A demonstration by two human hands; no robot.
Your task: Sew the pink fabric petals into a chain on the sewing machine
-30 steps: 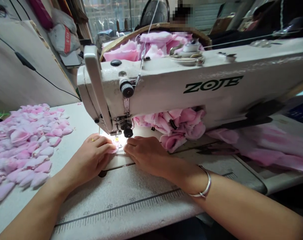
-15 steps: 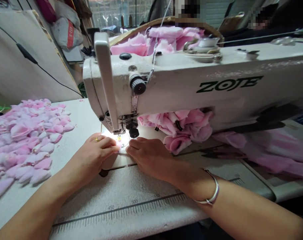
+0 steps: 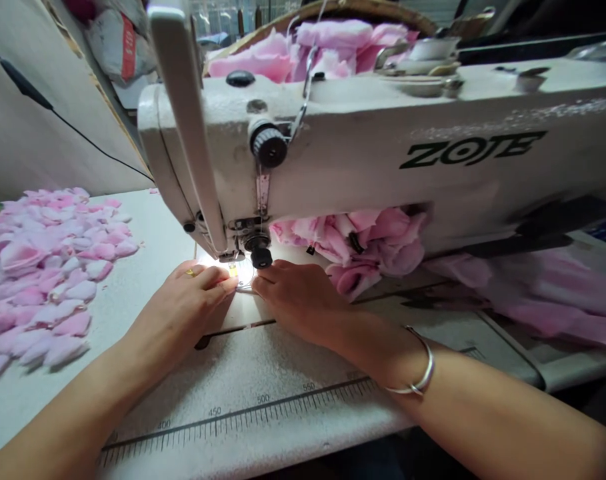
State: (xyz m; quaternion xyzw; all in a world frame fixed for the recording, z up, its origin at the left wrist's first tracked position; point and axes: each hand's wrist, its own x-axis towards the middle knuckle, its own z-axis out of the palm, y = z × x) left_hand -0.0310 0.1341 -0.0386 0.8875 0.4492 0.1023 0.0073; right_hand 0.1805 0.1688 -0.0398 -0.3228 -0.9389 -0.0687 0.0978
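Observation:
A white sewing machine (image 3: 333, 153) stands before me, its lamp glaring over the needle area. My left hand (image 3: 195, 293), with a ring, lies left of the presser foot (image 3: 233, 268). Its thumb and fingers are closed together on what seems to be a small pink fabric piece, mostly washed out by the light. My right hand (image 3: 295, 293) is just right of the foot, fingers bent and pressed together by the needle plate (image 3: 245, 279). Whatever its fingertips hold is hidden. A silver bracelet (image 3: 425, 367) circles the right wrist.
Many pink and white fabric petals (image 3: 47, 267) are heaped on the left of the table. Bunched pink fabric (image 3: 367, 247) fills the space under the machine arm. More pink cloth (image 3: 543, 293) lies right, and a basket (image 3: 267, 30) of pink pieces stands behind. A ruler scale (image 3: 243, 410) marks the front edge.
The view has shifted, so the machine looks nearer and higher. Both hands stay at the needle area; the pink at the left fingertips shows less.

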